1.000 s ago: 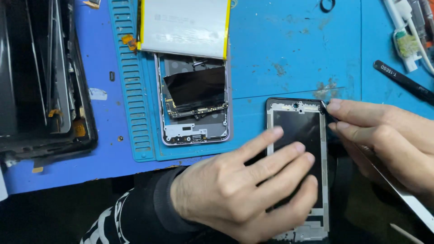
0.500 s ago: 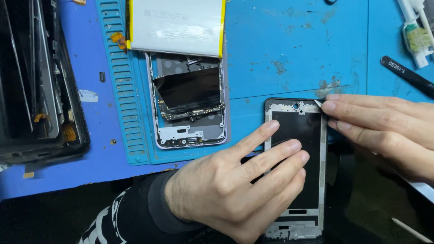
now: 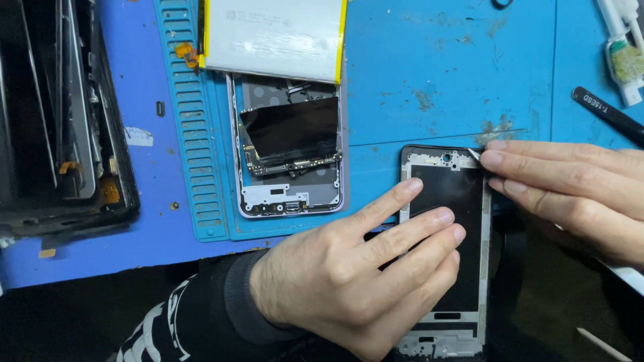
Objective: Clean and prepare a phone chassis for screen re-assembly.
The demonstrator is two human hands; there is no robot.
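The left hand (image 3: 355, 281) lies flat, fingers spread, on the black-and-silver rectangular phone frame (image 3: 448, 201); the right hand (image 3: 570, 194) pinches a thin metal tool (image 3: 473, 154) at the frame's top corner.

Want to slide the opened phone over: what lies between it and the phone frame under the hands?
In the head view, only bare blue mat separates the opened phone from the phone frame; the left hand index fingertip reaches across the frame's left edge.
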